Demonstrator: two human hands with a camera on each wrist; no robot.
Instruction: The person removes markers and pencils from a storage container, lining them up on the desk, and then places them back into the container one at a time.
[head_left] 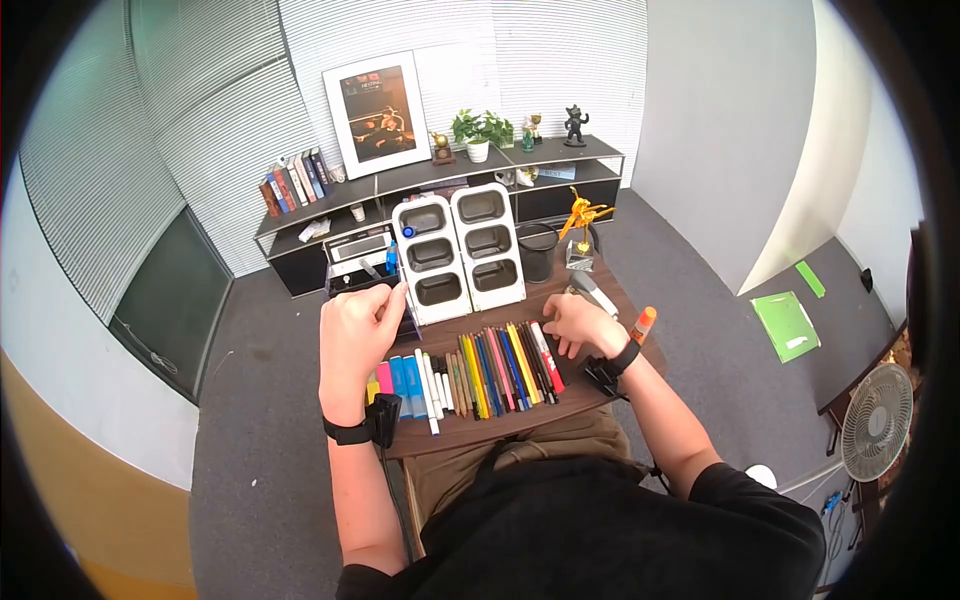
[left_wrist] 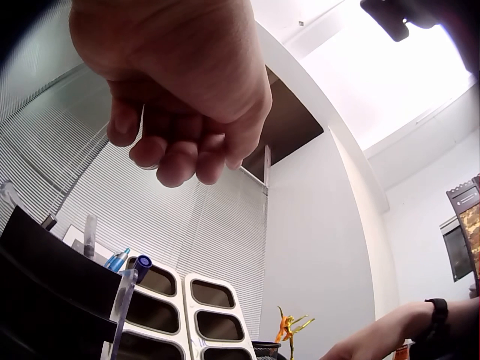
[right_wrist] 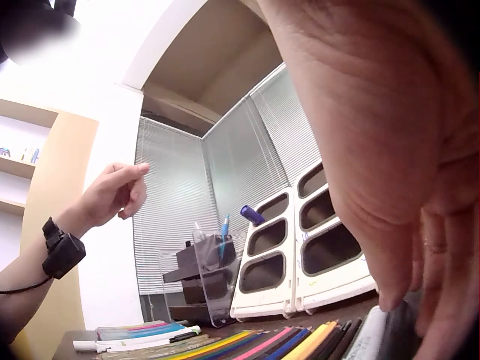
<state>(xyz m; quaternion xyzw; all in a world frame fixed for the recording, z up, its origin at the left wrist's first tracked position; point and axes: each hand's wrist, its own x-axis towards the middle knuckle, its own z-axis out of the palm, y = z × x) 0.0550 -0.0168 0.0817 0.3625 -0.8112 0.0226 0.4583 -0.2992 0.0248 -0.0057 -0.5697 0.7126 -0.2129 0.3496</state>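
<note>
- Head: the red-and-white marker [head_left: 546, 352] ends the pencil row [head_left: 494, 365] on the right, its long axis running away from the body. The right hand [head_left: 585, 322] is nearer, just right of it; the left hand [head_left: 358, 328] is well apart.
- Left wrist: left fingers bend loosely, nothing visible in them.
- Right wrist: right fingers hang down, relaxed; I can't tell whether they touch the marker.

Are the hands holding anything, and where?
The left hand holds nothing. The right hand is near the red-and-white marker; I can't tell whether it grips anything.
</note>
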